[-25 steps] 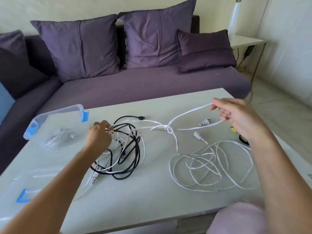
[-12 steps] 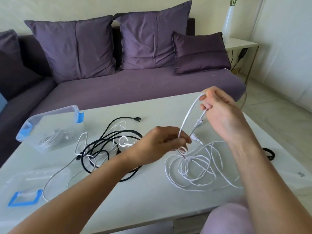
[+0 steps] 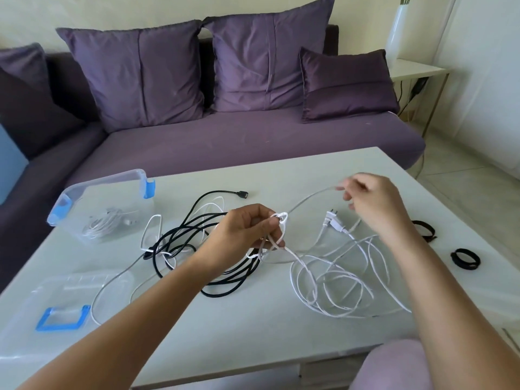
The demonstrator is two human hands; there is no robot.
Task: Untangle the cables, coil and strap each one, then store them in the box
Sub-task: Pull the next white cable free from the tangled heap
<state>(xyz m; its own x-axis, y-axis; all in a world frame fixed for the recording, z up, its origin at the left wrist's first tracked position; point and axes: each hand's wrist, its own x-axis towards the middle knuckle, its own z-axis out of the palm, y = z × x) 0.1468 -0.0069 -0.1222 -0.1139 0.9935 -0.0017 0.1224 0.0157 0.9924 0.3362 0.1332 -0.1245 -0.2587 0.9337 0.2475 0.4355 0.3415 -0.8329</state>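
Observation:
A long white cable (image 3: pixel 334 280) lies in loose loops on the right half of the table, its two-pin plug (image 3: pixel 333 222) beside them. My left hand (image 3: pixel 244 233) pinches a knot in this cable above the table's middle. My right hand (image 3: pixel 374 204), blurred, grips a strand that runs up from the knot. A black cable (image 3: pixel 194 240) lies tangled with a thinner white cable (image 3: pixel 152 235) left of the knot. The clear box (image 3: pixel 98 204) with blue clips stands at the back left and holds a coiled white cable (image 3: pixel 107 222).
The box's clear lid (image 3: pixel 60 311) with a blue clip lies at the front left. Two black straps (image 3: pixel 464 258) lie near the table's right edge. A purple sofa (image 3: pixel 253 142) with cushions stands behind the white table (image 3: pixel 253 333). A side table with a vase is at the far right.
My left hand moved from the black tangle to the knot in the white cable and holds it. My right hand has pulled its strand out to the right and lower.

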